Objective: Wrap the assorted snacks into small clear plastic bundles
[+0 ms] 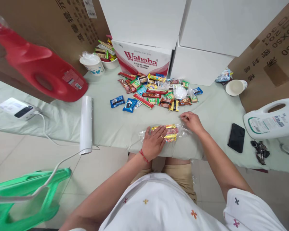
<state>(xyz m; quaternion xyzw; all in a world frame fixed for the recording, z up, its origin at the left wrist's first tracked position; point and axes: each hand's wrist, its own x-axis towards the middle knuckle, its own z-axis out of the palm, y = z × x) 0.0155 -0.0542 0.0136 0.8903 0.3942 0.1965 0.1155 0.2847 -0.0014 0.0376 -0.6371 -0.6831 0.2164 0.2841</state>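
My left hand [154, 142] lies flat with its fingers stretched out on a clear plastic bag [183, 131] near the table's front edge. Inside the bag are several yellow and reddish snack packs [171, 133], partly covered by that hand. At the bag's right end, my right hand [192, 122] has its fingers curled together in a pinch on the plastic. Just beyond both hands spreads a heap of small wrapped snacks [154, 95], with blue, red, green, brown and yellow wrappers. Two blue packets [129, 105] lie at its left side.
A Wahaha carton [142, 59] and white boxes [202, 62] stand behind the heap. On the left are a red jug [43, 70], a white roll [86, 125] and paper cups [93, 65]. A phone [236, 138], keys [260, 151] and white jug [274, 118] lie right.
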